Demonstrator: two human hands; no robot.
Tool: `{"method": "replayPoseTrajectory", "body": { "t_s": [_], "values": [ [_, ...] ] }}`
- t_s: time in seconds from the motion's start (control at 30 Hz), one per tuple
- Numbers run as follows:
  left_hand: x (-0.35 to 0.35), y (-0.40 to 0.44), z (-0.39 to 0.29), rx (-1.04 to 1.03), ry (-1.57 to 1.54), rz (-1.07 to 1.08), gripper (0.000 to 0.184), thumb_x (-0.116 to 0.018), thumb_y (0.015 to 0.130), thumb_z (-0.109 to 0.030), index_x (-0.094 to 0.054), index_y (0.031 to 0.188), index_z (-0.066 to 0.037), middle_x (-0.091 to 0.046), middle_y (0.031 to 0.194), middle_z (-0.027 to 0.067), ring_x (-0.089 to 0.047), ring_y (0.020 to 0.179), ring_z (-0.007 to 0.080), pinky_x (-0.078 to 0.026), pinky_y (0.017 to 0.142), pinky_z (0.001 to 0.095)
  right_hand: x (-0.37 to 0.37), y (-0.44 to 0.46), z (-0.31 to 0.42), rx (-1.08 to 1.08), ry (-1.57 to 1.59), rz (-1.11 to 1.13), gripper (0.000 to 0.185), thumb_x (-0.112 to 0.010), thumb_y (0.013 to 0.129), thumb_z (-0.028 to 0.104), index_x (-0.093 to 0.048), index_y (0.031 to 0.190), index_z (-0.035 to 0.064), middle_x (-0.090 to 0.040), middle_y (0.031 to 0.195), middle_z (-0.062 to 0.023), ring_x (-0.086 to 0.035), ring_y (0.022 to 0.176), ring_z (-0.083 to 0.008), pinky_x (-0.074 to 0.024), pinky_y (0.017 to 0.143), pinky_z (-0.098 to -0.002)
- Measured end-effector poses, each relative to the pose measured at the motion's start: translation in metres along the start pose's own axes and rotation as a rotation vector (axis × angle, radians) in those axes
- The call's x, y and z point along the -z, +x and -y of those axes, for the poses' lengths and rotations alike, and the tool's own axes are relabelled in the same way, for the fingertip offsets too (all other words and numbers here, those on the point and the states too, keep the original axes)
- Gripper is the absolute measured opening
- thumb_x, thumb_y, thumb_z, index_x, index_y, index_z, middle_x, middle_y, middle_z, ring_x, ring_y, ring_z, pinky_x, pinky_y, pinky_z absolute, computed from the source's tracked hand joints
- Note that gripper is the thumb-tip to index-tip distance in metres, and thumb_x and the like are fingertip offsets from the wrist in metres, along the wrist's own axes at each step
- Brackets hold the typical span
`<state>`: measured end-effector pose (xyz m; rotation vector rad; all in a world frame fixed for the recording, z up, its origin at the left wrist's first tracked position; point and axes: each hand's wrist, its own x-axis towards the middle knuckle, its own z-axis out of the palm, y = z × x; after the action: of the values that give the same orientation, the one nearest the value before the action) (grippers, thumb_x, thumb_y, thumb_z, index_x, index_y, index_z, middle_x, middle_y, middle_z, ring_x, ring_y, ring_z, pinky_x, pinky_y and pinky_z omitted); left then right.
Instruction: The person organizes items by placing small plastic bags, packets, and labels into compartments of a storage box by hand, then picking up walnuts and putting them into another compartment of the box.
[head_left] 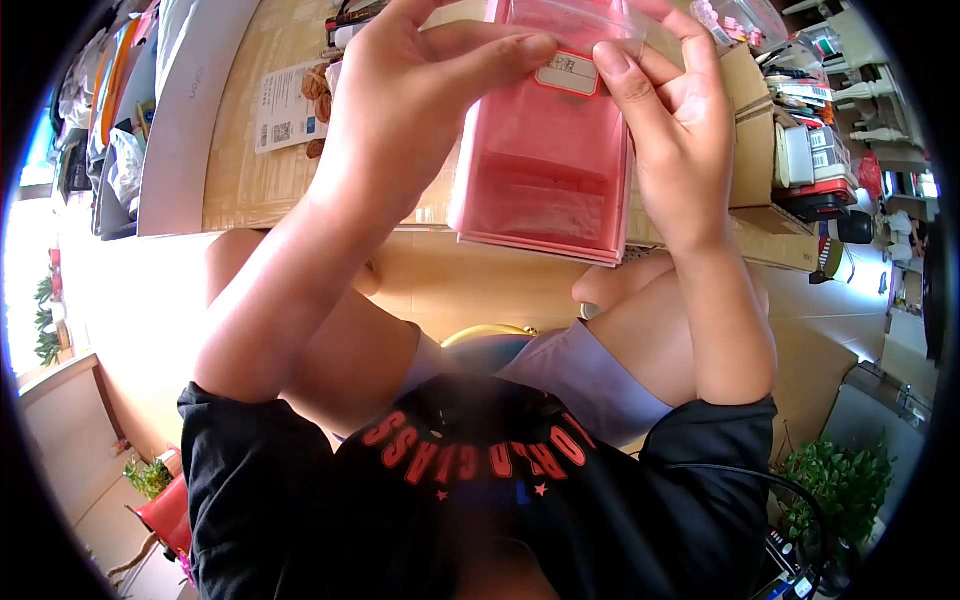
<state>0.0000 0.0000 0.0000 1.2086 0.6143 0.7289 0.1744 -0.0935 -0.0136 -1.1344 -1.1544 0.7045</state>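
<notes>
Table (235,180): wood-toned top, in front of the seated person's knees.

Cardboard box (752,130): at the right, open, packed with assorted goods.

Pink box (535,248): centre, between the forearms, its near end towards the lap. Long axis runs away from the person, near end slightly left; whether it rests fully on the table cannot be told.

Left hand (400,75): thumb and forefinger closed in a pinch at the bag's left part; other fingers partly hidden.

Right hand (675,110): thumb and forefinger nipping the bag's right part, remaining fingers loosely bent.

Clear bag (585,18): between both hands, above the pink box; its full outline, hence its long axis, is indistinct against the pink.

Printed sheet (280,125): on the table, left, beside brown nut-like shapes.

Label (567,75): red-edged, apparently on the bag, between the thumbs; long axis crosswise, right end slightly lower. Condition, as judged: partway; label in place and marked along its upper part, lower part blank, neither hand yet off the bag.
</notes>
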Motion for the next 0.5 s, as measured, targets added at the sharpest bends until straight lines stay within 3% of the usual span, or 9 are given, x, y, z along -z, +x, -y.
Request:
{"method": "replayPoseTrajectory", "body": {
  "t_s": [0.07, 0.17, 0.23, 0.33, 0.5],
  "values": [
    [-0.003, 0.002, 0.003, 0.036, 0.053, -0.090, 0.062, -0.073, 0.097, -0.006, -0.038, 0.147, 0.006, -0.074, 0.106, 0.0154, -0.072, 0.100, 0.0178, -0.057, 0.093, 0.0296, -0.002, 0.000, -0.002, 0.021, 0.066, -0.001, 0.047, -0.059, 0.106, 0.011, -0.037, 0.146, 0.0002, -0.070, 0.118, -0.0157, -0.063, 0.108, -0.0119, -0.0486, 0.095, -0.0254],
    [-0.021, -0.006, -0.009, -0.029, -0.079, -0.058, 0.062, -0.075, 0.095, -0.004, -0.041, 0.145, 0.007, -0.074, 0.102, 0.0138, -0.072, 0.098, 0.0175, -0.057, 0.090, 0.0284, 0.000, -0.003, 0.000, 0.063, -0.101, -0.001, 0.048, -0.059, 0.106, 0.011, -0.035, 0.147, 0.0003, -0.070, 0.113, -0.0132, -0.064, 0.102, -0.0104, -0.0496, 0.090, -0.0238],
    [-0.012, -0.005, 0.000, -0.095, -0.100, 0.001, 0.063, -0.077, 0.094, -0.004, -0.041, 0.144, 0.007, -0.074, 0.102, 0.0136, -0.072, 0.098, 0.0178, -0.057, 0.090, 0.0286, 0.003, -0.004, 0.002, 0.032, -0.008, 0.056, 0.049, -0.060, 0.106, 0.010, -0.034, 0.147, 0.0005, -0.070, 0.109, -0.0111, -0.064, 0.097, -0.0100, -0.0499, 0.087, -0.0229],
    [-0.009, -0.002, -0.003, -0.010, -0.018, -0.045, 0.063, -0.077, 0.093, -0.004, -0.041, 0.144, 0.007, -0.074, 0.104, 0.0140, -0.072, 0.100, 0.0183, -0.057, 0.091, 0.0292, -0.004, -0.006, 0.006, -0.009, -0.008, 0.029, 0.052, -0.062, 0.105, 0.009, -0.033, 0.147, 0.0004, -0.070, 0.105, -0.0087, -0.065, 0.093, -0.0101, -0.0501, 0.084, -0.0220],
    [-0.011, -0.001, -0.006, -0.023, -0.034, -0.034, 0.051, -0.074, 0.097, -0.010, -0.049, 0.137, 0.008, -0.073, 0.102, 0.0107, -0.071, 0.097, 0.0163, -0.057, 0.089, 0.0280, 0.001, -0.004, 0.003, -0.044, -0.006, 0.024, 0.049, -0.065, 0.103, 0.008, -0.038, 0.143, 0.0003, -0.070, 0.101, -0.0072, -0.066, 0.094, -0.0106, -0.0502, 0.085, -0.0220]
  ]
}}
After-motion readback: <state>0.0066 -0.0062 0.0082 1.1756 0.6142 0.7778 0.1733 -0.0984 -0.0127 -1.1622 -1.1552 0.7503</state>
